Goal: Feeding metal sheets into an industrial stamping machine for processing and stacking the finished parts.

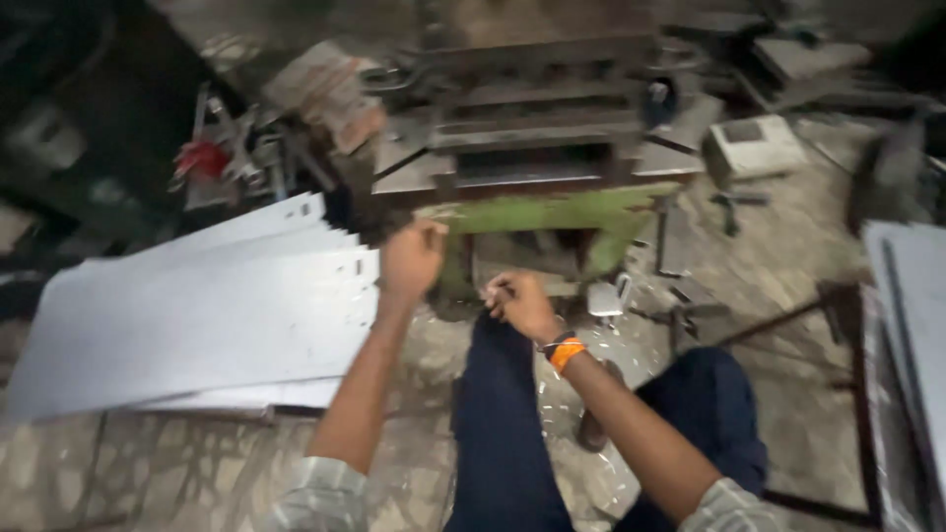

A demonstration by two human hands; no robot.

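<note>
The left hand [412, 258] is closed in a fist at the right-hand corner of the top sheet in a stack of pale metal sheets [197, 315], which lies on the floor to the left of the person's legs. The fingers curl over the sheet's near-right edge, so the hand appears to be gripping it, though motion blur makes the exact hold hard to confirm. The stack's long axis runs left to right, tilting slightly toward the far side at its right end, and that end points toward the green-framed machine [552, 212] just beyond the hand. The right hand [522, 305] sits lower and nearer, resting on the knee of the dark trousers [503, 414], fingers loosely curled and holding nothing that can be made out; an orange band [566, 353] circles its wrist. Of the 2 hands, the left is plainly the nearer to the sheets and touches them, while the right is apart from them, to their right. A small white cup-like object [607, 298] stands on the floor just right of the right hand.
</note>
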